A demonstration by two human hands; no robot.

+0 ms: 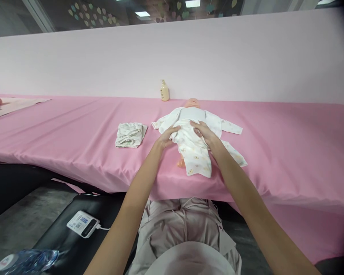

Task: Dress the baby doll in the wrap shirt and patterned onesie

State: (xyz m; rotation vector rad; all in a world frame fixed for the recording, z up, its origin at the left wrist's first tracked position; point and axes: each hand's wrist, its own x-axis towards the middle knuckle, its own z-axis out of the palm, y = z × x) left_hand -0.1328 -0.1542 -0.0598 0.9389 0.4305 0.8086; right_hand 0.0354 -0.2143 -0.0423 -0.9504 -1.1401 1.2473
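Note:
A baby doll (192, 102) lies on its back on the pink-covered table (103, 114), its head toward the wall. It wears a white top (199, 114) with the sleeves spread. White patterned pants (195, 154) lie over its lower body, and one bare foot (181, 163) shows beside them. My left hand (169, 136) is at the left edge of the waistband, fingers partly under or behind the cloth. My right hand (203, 133) rests on the right side of the waistband, its fingers apart on the fabric. Whether either hand pinches cloth is hard to make out.
A folded patterned cloth (131, 135) lies left of the doll. A pump bottle (164, 91) stands by the wall. A black chair (83, 210) below holds a white device (83, 224) with a cable and a plastic bottle (28, 261).

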